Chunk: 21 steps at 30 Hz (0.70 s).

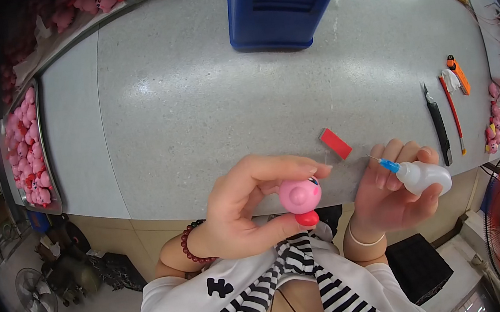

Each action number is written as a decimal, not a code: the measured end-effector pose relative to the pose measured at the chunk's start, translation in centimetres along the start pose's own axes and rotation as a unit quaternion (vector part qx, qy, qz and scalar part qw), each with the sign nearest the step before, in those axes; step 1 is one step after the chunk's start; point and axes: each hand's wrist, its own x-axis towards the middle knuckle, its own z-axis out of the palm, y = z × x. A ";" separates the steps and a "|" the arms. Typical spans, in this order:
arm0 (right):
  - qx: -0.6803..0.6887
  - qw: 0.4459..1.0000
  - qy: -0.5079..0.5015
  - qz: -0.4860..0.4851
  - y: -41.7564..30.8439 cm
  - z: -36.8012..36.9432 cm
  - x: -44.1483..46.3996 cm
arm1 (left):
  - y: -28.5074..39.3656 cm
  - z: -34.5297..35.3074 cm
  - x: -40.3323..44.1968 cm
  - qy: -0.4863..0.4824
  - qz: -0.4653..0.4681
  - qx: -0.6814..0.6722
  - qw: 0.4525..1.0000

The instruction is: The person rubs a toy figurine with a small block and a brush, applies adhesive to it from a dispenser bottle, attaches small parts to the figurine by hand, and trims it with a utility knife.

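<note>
Your left hand (237,210) is pinching the pink figure (299,196), nearer you and left of the red block (336,143); your right hand (397,191) is gripping the bottle (428,179), nearer you and right of that block. The figure is looking light, smooth and perhaps slightly slippery; its round body is probably offering the safest hold. The bottle is seeming soft and squeezable, its thin needle (374,157) fragile, so its belly is suiting a gentle grip. No writing is showing legibly.

One bottle (430,178), one brush (452,109) and one blue box (275,27) show.
</note>
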 end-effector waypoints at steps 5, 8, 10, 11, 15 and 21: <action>0.001 1.000 0.002 0.001 0.0 0.0 0.0 | -0.2 -1.1 0.4 -0.073 0.070 0.115 0.988; 0.004 1.000 0.002 0.002 0.0 0.0 0.0 | -0.1 -1.4 0.3 -0.082 0.059 0.104 0.989; 0.003 1.000 -0.002 0.002 0.0 0.0 0.1 | -0.2 -1.2 0.2 -0.070 0.057 0.107 0.990; 0.003 1.000 -0.004 0.003 0.0 -0.1 0.1 | -0.2 -1.1 0.2 -0.058 0.056 0.111 0.990; 0.004 1.000 -0.003 0.001 0.0 -0.1 0.0 | 0.5 1.1 -0.2 0.149 -0.088 -0.114 0.978; 0.011 1.000 -0.010 0.000 0.0 -0.1 0.1 | 0.3 -1.8 0.6 -0.090 0.065 0.112 0.987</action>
